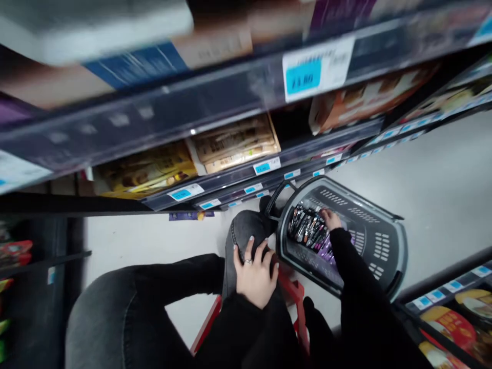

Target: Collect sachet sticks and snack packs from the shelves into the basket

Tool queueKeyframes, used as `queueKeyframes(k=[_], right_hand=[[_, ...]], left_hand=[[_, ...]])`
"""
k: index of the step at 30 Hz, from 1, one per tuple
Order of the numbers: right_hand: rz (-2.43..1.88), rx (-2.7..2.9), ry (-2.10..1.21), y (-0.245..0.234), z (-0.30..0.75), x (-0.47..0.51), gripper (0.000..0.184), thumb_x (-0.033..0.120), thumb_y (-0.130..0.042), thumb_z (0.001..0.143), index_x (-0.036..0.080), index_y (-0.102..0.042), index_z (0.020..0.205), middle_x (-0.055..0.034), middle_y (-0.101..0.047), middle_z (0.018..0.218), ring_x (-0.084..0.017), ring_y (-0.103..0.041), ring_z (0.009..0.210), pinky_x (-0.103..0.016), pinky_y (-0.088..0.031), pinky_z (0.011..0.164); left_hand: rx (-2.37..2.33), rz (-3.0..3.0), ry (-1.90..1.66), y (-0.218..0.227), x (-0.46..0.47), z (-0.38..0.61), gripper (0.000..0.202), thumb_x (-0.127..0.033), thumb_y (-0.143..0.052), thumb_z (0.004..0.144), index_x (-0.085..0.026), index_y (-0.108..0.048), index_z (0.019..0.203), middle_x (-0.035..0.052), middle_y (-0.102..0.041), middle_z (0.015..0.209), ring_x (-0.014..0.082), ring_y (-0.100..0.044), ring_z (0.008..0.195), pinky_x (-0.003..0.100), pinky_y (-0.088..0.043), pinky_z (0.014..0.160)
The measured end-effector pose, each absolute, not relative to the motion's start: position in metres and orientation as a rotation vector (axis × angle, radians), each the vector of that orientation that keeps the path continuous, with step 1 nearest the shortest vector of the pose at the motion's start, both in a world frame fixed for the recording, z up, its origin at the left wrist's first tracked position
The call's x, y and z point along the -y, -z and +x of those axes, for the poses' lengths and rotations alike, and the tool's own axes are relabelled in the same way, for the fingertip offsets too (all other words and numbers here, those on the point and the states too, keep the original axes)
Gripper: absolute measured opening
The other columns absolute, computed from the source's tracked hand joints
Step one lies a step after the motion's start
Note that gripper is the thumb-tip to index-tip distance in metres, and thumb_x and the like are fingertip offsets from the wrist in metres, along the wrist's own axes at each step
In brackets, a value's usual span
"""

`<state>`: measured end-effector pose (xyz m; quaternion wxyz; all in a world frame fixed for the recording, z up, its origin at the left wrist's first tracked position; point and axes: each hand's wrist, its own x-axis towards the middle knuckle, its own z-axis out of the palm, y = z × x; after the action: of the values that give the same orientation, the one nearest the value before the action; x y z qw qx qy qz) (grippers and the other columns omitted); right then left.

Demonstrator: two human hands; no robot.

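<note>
My left hand [255, 277] lies palm down with spread fingers on the grey denim of a bent knee [240, 230]; a ring shows on one finger. My right hand [331, 219] reaches into a dark grey shopping basket [402, 256] on the floor, its fingers bent together at the edge of a pile of small dark packets [305, 225]. Whether a packet is between those fingers is too small to make out. Some purple packets [326, 251] lie beside the dark ones, partly under my right sleeve.
Shelves with yellow bags [149, 171], tan packages [236, 141] and blue price tags [267, 165] run close in front. A purple packet [188, 216] is low by the shelf. A red frame [294, 289] shows beneath me. Round packages [449, 328] fill a shelf at lower right.
</note>
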<state>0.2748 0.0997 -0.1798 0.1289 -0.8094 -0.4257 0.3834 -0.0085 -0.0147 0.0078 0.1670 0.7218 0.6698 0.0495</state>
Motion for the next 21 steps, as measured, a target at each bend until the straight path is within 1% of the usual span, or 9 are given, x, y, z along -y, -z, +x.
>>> queueKeyframes(k=[2,4,8,10,13,15,17,19,21], right_hand=[[-2.166,1.362,-1.074,0.127,0.273,-0.099,0.015,0.030,-0.055,0.077,0.022,-0.068,0.080,-0.0043,-0.071,0.085,-0.023,-0.064,0.088,-0.036,-0.047,0.087],[-1.927,1.481,-0.983,0.064,0.274,-0.106,0.019,0.032,-0.054,0.078,0.023,-0.068,0.085,-0.0040,-0.071,0.087,-0.023,-0.065,0.086,-0.037,-0.048,0.085],[-1.592,1.579,-0.594,-0.080,0.281,-0.148,0.026,0.038,-0.050,0.083,0.022,-0.066,0.096,-0.0057,-0.069,0.092,-0.021,-0.064,0.088,-0.038,-0.047,0.088],[-1.526,1.652,-0.351,-0.149,0.284,-0.186,0.028,0.035,-0.048,0.086,0.020,-0.064,0.103,-0.0067,-0.068,0.099,-0.021,-0.062,0.093,-0.037,-0.046,0.092],[-1.614,1.789,-0.014,-0.228,0.284,-0.259,0.028,0.021,-0.047,0.085,0.015,-0.061,0.108,-0.0101,-0.064,0.108,-0.022,-0.059,0.100,-0.039,-0.043,0.097],[-1.771,1.859,0.119,-0.260,0.283,-0.309,0.034,0.010,-0.050,0.080,0.011,-0.060,0.112,-0.0144,-0.061,0.112,-0.024,-0.057,0.105,-0.039,-0.040,0.099],[-1.907,1.939,0.138,-0.276,0.279,-0.350,0.046,0.003,-0.057,0.072,0.007,-0.057,0.118,-0.0188,-0.057,0.118,-0.026,-0.055,0.110,-0.038,-0.039,0.099],[-1.967,1.991,0.052,-0.281,0.275,-0.379,0.055,0.000,-0.066,0.063,0.006,-0.058,0.117,-0.0208,-0.057,0.117,-0.027,-0.055,0.108,-0.036,-0.041,0.095],[-1.938,1.975,-0.018,-0.280,0.269,-0.397,0.049,0.004,-0.073,0.060,0.006,-0.064,0.108,-0.0198,-0.061,0.109,-0.025,-0.058,0.101,-0.035,-0.043,0.089]], left_hand=[[-1.889,2.045,-0.175,-0.008,0.015,-0.011,0.022,-0.028,-0.056,0.079,-0.023,-0.069,0.096,0.0054,-0.060,0.125,0.0334,-0.037,0.129,0.061,-0.007,0.109],[-1.882,2.029,-0.186,-0.010,0.015,-0.014,0.024,-0.025,-0.055,0.078,-0.022,-0.069,0.097,0.0059,-0.059,0.126,0.0331,-0.037,0.129,0.061,-0.006,0.110],[-1.853,2.012,-0.203,-0.013,0.020,-0.021,0.027,-0.023,-0.053,0.078,-0.023,-0.069,0.100,0.0052,-0.057,0.129,0.0322,-0.033,0.133,0.060,-0.002,0.111],[-1.833,2.011,-0.201,-0.013,0.021,-0.025,0.028,-0.024,-0.052,0.079,-0.023,-0.070,0.100,0.0053,-0.056,0.130,0.0321,-0.031,0.134,0.060,-0.001,0.111],[-1.808,1.995,-0.170,-0.011,0.022,-0.031,0.031,-0.025,-0.049,0.079,-0.023,-0.070,0.102,0.0052,-0.055,0.132,0.0324,-0.029,0.136,0.059,0.002,0.111],[-1.798,1.977,-0.139,-0.010,0.022,-0.034,0.033,-0.027,-0.049,0.079,-0.024,-0.069,0.104,0.0049,-0.053,0.134,0.0325,-0.027,0.137,0.059,0.005,0.111],[-1.793,1.961,-0.110,-0.009,0.022,-0.036,0.034,-0.030,-0.048,0.078,-0.024,-0.069,0.105,0.0045,-0.052,0.136,0.0323,-0.024,0.138,0.058,0.008,0.111],[-1.794,1.941,-0.093,-0.009,0.021,-0.038,0.035,-0.031,-0.047,0.078,-0.025,-0.068,0.106,0.0039,-0.051,0.137,0.0315,-0.022,0.139,0.057,0.010,0.111],[-1.791,1.910,-0.087,-0.009,0.020,-0.039,0.036,-0.033,-0.046,0.079,-0.026,-0.068,0.107,0.0033,-0.050,0.138,0.0310,-0.021,0.140,0.056,0.012,0.110]])
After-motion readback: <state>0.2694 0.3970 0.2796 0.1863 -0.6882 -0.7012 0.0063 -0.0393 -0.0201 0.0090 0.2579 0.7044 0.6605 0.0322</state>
